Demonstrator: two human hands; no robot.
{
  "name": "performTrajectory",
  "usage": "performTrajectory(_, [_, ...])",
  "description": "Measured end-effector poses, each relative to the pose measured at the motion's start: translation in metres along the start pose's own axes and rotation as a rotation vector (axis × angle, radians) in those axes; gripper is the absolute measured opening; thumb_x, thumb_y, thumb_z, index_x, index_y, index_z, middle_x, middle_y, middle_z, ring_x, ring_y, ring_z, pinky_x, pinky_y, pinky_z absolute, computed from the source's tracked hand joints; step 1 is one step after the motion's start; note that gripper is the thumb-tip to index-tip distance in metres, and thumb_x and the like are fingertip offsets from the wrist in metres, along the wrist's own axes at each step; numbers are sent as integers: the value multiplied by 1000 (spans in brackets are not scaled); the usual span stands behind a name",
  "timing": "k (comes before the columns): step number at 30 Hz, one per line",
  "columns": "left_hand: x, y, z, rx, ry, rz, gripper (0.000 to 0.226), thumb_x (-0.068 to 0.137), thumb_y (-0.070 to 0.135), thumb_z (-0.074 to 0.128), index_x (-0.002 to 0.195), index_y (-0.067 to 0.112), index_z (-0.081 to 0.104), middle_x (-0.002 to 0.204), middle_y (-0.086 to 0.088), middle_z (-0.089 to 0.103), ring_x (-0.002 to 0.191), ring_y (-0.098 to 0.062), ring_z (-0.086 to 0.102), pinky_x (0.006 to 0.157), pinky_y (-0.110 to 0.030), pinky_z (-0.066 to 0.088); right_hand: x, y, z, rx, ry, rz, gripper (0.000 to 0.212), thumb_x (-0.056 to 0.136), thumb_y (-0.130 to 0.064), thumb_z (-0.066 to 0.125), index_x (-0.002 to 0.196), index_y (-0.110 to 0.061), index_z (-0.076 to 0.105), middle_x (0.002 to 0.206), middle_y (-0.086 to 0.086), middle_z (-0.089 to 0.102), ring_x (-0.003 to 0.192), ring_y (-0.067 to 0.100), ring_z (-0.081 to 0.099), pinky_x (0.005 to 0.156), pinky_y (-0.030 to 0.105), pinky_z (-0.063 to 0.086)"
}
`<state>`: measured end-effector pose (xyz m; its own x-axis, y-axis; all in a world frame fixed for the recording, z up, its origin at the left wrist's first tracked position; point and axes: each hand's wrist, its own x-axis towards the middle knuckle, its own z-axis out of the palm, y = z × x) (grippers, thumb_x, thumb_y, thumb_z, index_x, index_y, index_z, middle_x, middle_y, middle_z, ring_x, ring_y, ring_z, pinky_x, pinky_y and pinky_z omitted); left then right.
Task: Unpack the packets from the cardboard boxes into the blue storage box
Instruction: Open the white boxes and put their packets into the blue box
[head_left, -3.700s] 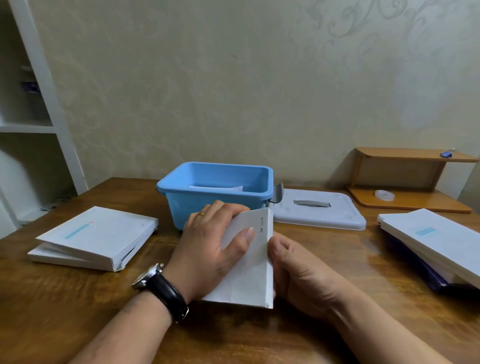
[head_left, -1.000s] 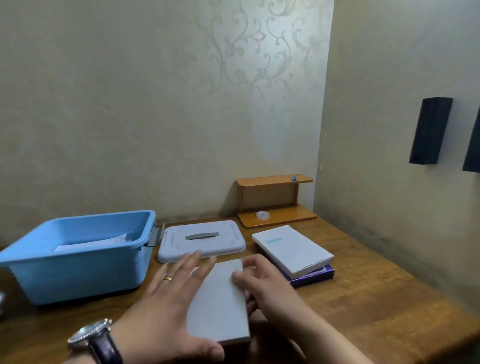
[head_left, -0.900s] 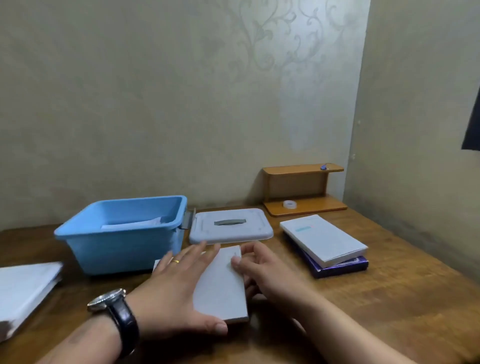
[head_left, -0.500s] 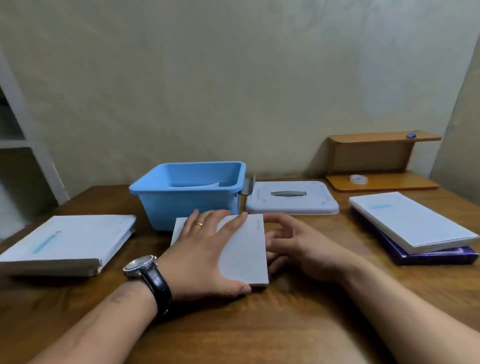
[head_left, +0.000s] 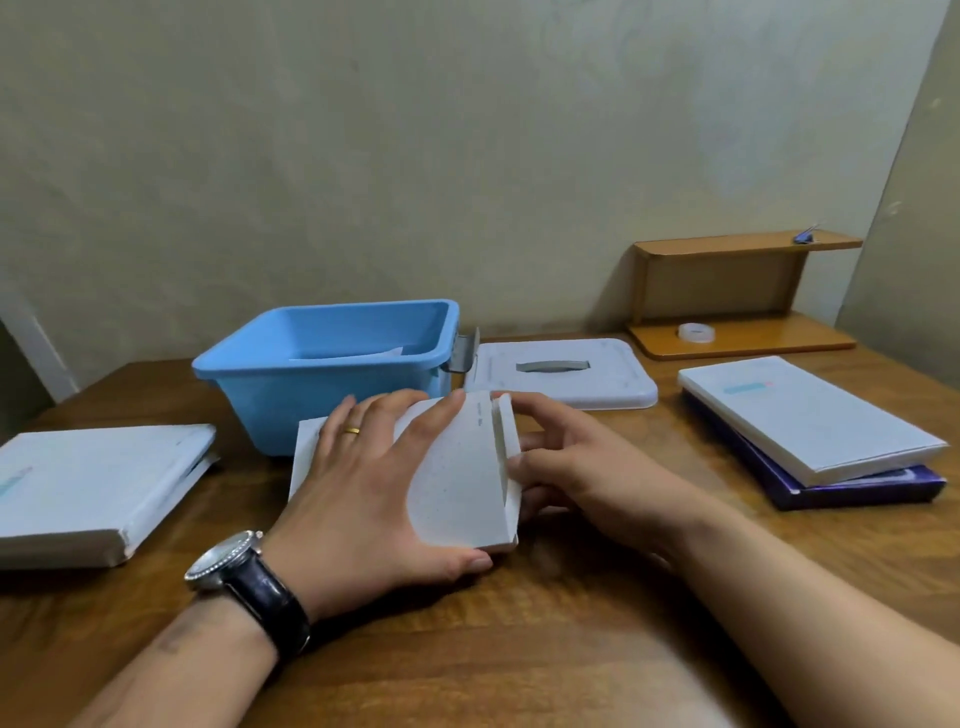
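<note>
In the head view, a flat white cardboard box lies on the wooden bench, just near of the blue storage box. The left hand lies flat on the box's top with its fingers spread, pressing it down and not closed around it. The right hand is at the right end of the box, its fingertips pinching the end flap.

Half a second ago this end looked shut; now the flap stands up from the box, so the opening has begun. I judge that the packet inside, which I cannot see, can soon be pulled out to the right.

A white packet already lies inside the blue storage box. The grey lid rests on the bench to the right of it. At the far right two more boxes are stacked, white on purple. At the left lies a white pile, perhaps boxes already emptied, but I cannot tell.
</note>
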<state>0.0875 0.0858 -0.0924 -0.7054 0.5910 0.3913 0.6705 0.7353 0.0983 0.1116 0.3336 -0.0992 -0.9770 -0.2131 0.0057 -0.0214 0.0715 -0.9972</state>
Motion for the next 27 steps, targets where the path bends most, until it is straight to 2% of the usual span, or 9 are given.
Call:
performTrajectory(4, [-3,-6,-5,-108,41,-9,127,51,97,67,155,65,1,160,17,22,148,-10,20,131,-43,11,-4,-1,2,214,-107,-9,56,103,-5,62,150,-34,56,136,32,67,100,40,63,74,34,63])
performTrajectory(7, [-5,-8,-9,-163,71,-9,124,51,94,71,153,67,5,159,19,22,140,1,17,125,-34,12,-5,-2,4,267,-137,-28,57,103,-9,65,152,-38,55,137,24,70,106,38,66,80,34,64])
performTrajectory(9, [-5,-7,-9,-156,67,-7,124,51,96,69,152,67,4,159,20,21,143,-1,17,127,-37,13,-10,-7,8,154,-15,-53,65,103,-10,67,153,-47,48,131,13,73,94,28,75,78,33,64])
performTrajectory(11, [-5,-6,-9,-138,51,1,123,51,99,66,152,67,3,159,21,19,148,-7,19,130,-43,14,-18,-12,16,-145,165,-140,70,101,-10,65,147,-58,44,126,-2,69,90,18,79,76,32,65])
performTrajectory(14, [-5,-8,-9,-166,66,27,121,54,99,65,154,64,7,158,23,22,146,-5,23,128,-45,21,-24,-16,31,-415,266,-244,46,102,-15,58,124,-55,57,122,-17,64,101,11,73,84,35,67])
performTrajectory(17, [-7,-14,-10,-254,109,55,121,58,93,72,159,55,18,157,29,26,144,5,28,121,-47,34,-29,-16,37,-369,290,-309,29,104,-14,55,107,-42,64,110,-13,69,95,9,69,77,29,66])
performTrajectory(21, [-10,-15,-12,-359,134,58,118,60,96,66,160,53,20,158,28,29,144,-1,37,112,-45,45,-33,-24,35,-172,278,-415,9,104,-12,63,101,-20,62,80,-7,65,69,3,59,62,15,50])
performTrajectory(24, [-8,-15,-11,-340,162,48,119,59,97,65,160,52,20,159,25,30,144,1,35,112,-42,42,-29,-19,30,-312,346,-432,8,101,-20,71,98,-26,67,89,-14,65,82,2,61,71,19,50])
performTrajectory(27, [-5,-14,-6,-185,152,24,123,57,98,65,160,52,17,160,15,29,146,-10,33,121,-46,30,-28,-15,23,-674,507,-483,5,96,-30,76,100,-34,75,103,-11,57,100,7,56,80,20,50])
